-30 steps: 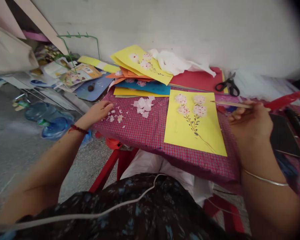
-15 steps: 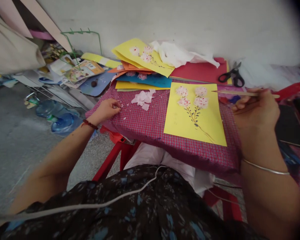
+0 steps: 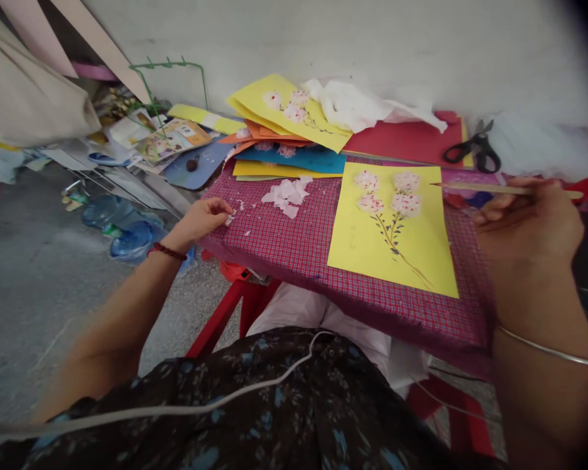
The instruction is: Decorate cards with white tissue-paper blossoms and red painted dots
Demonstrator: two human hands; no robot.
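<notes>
My right hand (image 3: 532, 215) is closed around a thin, wooden paintbrush (image 3: 490, 189). The pointed brown tip is over the upper right edge of a yellow sheet (image 3: 347, 241). That sheet bears pale pink speckled blossoms on brown stems with small dark leaves. On the left end of the checked cloth, my left hand (image 3: 203, 219) has its fingertips pinched together at a small scrap of white paper (image 3: 230, 219). Tiny loose bits lie beside those fingers. A heap of torn white paper pieces (image 3: 288, 196) is between the left hand and the sheet.
Behind are a blue sheet (image 3: 304, 158), a folded yellow sheet with flowers (image 3: 255, 98), crumpled white tissue (image 3: 353, 104) and red paper (image 3: 406, 140). Black scissors (image 3: 475, 150) lie at the back right. Blue water bottles (image 3: 132, 240) stand on the floor at left.
My left hand has drawn slightly left, showing paper bits beside its fingertips. My right hand has shifted a little right with the paintbrush. The whole view has turned slightly.
</notes>
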